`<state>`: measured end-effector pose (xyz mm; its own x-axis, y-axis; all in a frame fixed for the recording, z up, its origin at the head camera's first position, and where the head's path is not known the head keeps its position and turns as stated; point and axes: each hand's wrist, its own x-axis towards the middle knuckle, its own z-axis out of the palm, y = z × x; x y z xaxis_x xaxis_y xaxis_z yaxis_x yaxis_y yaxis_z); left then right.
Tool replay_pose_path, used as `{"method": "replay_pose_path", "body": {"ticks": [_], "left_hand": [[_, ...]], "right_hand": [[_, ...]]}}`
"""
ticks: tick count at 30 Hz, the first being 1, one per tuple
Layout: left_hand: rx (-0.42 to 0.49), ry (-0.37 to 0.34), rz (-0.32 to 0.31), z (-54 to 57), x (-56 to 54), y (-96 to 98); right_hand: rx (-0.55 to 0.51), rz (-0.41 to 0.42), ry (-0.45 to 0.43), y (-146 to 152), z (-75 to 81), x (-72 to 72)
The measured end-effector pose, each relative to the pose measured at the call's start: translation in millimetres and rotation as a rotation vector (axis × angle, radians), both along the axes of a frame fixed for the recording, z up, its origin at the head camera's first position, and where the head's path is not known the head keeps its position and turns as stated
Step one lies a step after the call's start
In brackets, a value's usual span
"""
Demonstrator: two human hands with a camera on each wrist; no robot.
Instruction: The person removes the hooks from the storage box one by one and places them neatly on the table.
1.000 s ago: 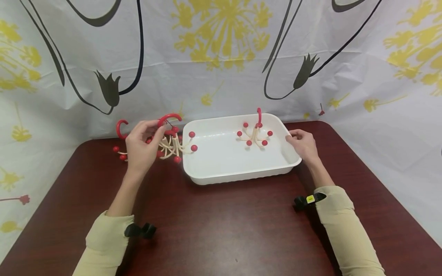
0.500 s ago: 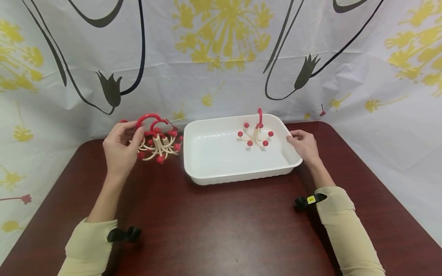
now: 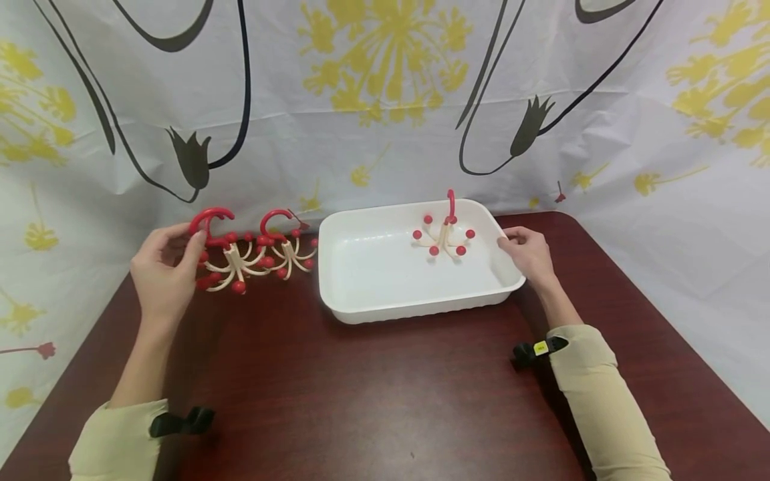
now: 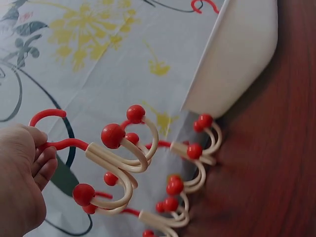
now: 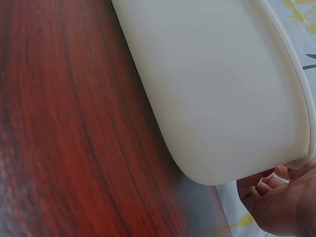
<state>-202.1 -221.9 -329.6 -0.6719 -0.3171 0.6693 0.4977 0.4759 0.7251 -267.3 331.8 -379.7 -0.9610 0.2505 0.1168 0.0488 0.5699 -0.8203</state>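
My left hand (image 3: 161,277) pinches the red hook of a multi-prong hanger (image 3: 233,256), with cream curved prongs tipped with red balls. In the left wrist view, this hanger (image 4: 111,157) tilts away from the fingers. A second such hanger (image 3: 288,251) stands just right of it, near the tray. Part of a third hanger (image 4: 153,219) shows low in the left wrist view; the head view mostly hides it behind the held one. My right hand (image 3: 529,254) grips the right rim of a white tray (image 3: 385,312). Inside, toward the right, stands another hanger (image 3: 445,235), hook up.
The dark red-brown table (image 3: 373,394) extends in front of the tray. Behind rises a white cloth (image 3: 385,153) with yellow and grey flower prints, close to the table's back edge. Black cameras are strapped on both wrists.
My left hand has moved left with the held hanger, away from the tray's left side, uncovering the second hanger. The right hand and tray stay in place.
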Motion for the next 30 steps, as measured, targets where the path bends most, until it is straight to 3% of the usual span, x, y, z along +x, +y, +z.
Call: {"method": "replay_pose_path", "body": {"ticks": [13,30], "left_hand": [[-0.011,-0.064,0.096,-13.5,12.5,-33.1],[-0.080,-0.144,0.170,-36.4,13.7,-60.1]], "right_hand": [[0.010,-0.002,-0.015,-0.2,0.9,0.1],[0.008,-0.002,-0.011,0.4,-0.8,-0.8]]}}
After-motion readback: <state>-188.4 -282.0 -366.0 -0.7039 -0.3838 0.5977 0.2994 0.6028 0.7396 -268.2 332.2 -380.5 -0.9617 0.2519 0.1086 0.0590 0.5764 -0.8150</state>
